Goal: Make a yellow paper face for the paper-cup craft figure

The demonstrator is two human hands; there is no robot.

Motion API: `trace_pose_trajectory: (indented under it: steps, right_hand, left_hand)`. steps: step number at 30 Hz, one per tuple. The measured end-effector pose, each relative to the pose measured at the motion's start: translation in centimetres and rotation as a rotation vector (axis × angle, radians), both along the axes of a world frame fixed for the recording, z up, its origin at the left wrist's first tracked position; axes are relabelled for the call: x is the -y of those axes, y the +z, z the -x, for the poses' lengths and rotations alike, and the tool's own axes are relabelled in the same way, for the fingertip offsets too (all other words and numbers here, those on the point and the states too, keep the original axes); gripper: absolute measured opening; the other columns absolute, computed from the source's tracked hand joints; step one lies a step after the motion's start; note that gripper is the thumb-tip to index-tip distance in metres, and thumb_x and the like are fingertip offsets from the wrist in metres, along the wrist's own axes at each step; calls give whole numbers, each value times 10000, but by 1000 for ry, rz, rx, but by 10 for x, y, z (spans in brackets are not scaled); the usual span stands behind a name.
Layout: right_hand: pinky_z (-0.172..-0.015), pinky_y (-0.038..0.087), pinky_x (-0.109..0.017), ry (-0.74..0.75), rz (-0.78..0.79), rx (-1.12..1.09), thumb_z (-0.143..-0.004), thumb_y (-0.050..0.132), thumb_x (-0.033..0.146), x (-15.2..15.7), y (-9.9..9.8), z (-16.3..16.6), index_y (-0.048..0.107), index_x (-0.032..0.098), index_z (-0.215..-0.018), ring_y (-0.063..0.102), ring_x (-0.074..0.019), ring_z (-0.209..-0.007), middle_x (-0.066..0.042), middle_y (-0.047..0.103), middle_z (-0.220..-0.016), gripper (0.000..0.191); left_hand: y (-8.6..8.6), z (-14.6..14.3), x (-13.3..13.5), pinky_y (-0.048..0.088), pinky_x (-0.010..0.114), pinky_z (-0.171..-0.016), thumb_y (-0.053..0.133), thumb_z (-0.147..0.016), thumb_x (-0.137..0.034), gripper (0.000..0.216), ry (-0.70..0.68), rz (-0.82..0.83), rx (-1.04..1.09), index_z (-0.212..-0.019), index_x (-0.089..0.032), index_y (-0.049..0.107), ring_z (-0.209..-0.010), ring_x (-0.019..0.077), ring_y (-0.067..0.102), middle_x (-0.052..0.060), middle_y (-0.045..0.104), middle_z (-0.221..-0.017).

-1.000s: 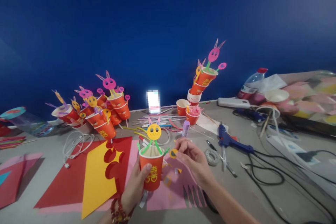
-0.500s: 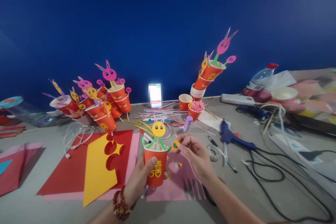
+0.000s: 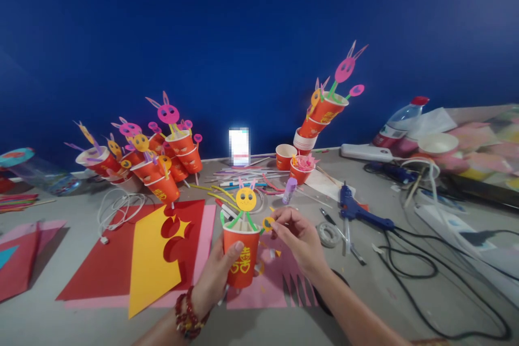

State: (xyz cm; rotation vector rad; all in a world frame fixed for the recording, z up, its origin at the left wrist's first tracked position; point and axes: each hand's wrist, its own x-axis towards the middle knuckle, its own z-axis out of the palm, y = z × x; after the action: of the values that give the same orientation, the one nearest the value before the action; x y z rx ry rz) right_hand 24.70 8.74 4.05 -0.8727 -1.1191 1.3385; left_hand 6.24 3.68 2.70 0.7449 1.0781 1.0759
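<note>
Cup (image 3: 235, 235), red paper with gold lettering: held upright at front centre, by the near pink sheet (image 3: 251, 301); whether its base rests on anything cannot be told. Left hand (image 3: 221, 267): wrapped around the cup, thumb across its front; bracelet (image 3: 188, 314) of dark red beads at the wrist. Face (image 3: 245, 200), round, yellow, with eyes and pink ears: standing above the cup's rim, between green stems (image 3: 251, 221). Disc (image 3: 267, 224), small, yellow, dark-centred: beside the rim, pinched between thumb and fingertips of the right hand (image 3: 298, 235).

Left of the cup: yellow sheet (image 3: 150, 275) with round cut-outs, lying over a red sheet (image 3: 101, 259); white cable (image 3: 121, 213), coiled; decorated cups (image 3: 164, 190) in a leaning cluster behind.

Right: glue stick (image 3: 289, 191), purple, upright; tape roll (image 3: 328, 234); glue gun (image 3: 365, 215), blue; bottle (image 3: 399, 121), red-capped. Backdrop: wall (image 3: 259, 38), blue.
</note>
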Motion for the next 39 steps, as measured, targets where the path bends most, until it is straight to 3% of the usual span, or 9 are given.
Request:
trace_pose_trajectory:
  steps: [9,15,22,28,39]
  right_hand:
    - [-546,518,-244,-59,-60,91,-794,777,452,1,-3,0,594,194,-695,582,-116,-577,-23,639,-810,332]
    - [-506,523,-236,-114,-119,160,-826,742,465,6,0,3,578,195,-694,588,-112,-559,-21,616,-807,343]
    - [-447,492,-206,-13,-48,133,-814,758,461,7,1,5,601,197,-823,588,-103,-516,9,610,-749,307]
    - [-418,482,-179,90,68,115,-801,761,497,5,0,6,580,183,-762,585,-94,-465,30,625,-610,364]
    - [-405,468,-172,151,154,36,-744,819,461,1,1,0,566,177,-712,546,-72,-423,64,601,-543,381]
  left_hand:
    - [-4,1,0,575,297,-509,723,-783,-612,598,-8,-8,3,-1138,-158,565,-595,234,715,83,724,-773]
    - [-6,0,1,598,309,-569,712,-811,-585,610,-8,-23,8,-1211,-151,559,-707,255,736,124,736,-911]
    - [-6,0,0,615,349,-705,708,-839,-545,641,-10,-63,22,-1315,-160,522,-825,262,737,155,718,-1094]
    - [-4,0,2,612,356,-734,735,-824,-533,664,-27,-91,27,-1331,-172,503,-866,276,734,165,697,-1162]
    - [-5,3,1,618,373,-674,737,-802,-556,629,-44,-157,-82,-1231,-142,536,-803,283,734,163,708,-1100]
